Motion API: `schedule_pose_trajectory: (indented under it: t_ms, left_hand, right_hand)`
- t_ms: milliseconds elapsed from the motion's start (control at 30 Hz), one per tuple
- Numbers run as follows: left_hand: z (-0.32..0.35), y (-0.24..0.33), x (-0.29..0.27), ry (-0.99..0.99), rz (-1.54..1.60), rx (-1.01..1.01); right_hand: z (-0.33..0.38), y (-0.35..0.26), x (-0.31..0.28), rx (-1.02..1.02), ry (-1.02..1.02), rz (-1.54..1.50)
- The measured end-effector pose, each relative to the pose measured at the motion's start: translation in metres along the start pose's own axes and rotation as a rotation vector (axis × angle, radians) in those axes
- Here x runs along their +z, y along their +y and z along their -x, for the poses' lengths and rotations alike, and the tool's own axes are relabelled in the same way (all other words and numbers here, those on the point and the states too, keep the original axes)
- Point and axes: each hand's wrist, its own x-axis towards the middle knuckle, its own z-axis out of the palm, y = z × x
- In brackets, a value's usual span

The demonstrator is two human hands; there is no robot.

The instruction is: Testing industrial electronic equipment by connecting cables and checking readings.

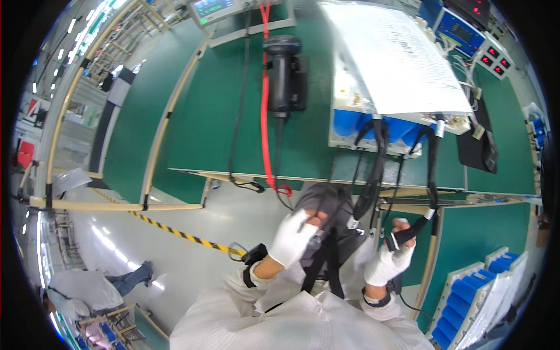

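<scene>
My left hand [293,238], in a white glove with bare fingertips, is closed in a pinch above my lap. Thin dark leads pass by its fingertips, and what it pinches is too small to make out. To the right, my right hand [389,261], gloved the same way, grips the end of a black sleeved cable [433,169]. That cable hangs over the table edge from a battery pack [350,125] with blue cells and a white frame. Another black cable bundle [376,157], with a white tag low down, hangs between my hands. Printed sheets [402,58] cover the pack's top.
A black handheld scanner [284,76] stands on the green table [204,116], beside a red cable [265,116]. A meter [216,9] sits at the back left, and a blue instrument [459,32] at the back right. More blue-celled packs [464,300] stand at lower right.
</scene>
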Motion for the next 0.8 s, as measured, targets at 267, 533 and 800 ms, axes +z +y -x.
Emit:
schedule_pose_trajectory:
  t_ms: [267, 533, 800]
  left_hand:
    - [0.031, 0.004, -0.005, -0.046, -0.124, 0.030]
    - [-0.012, 0.011, -0.030, 0.794, 0.058, 0.413]
    - [-0.039, -0.031, -0.066, 0.493, -0.093, 0.269]
  right_hand:
    - [0.022, -0.006, 0.024, 0.291, -0.790, 0.218]
    - [0.032, 0.025, 0.040, 0.810, -0.903, -0.380]
    - [0.027, 0.047, 0.051, 0.804, -0.876, -0.399]
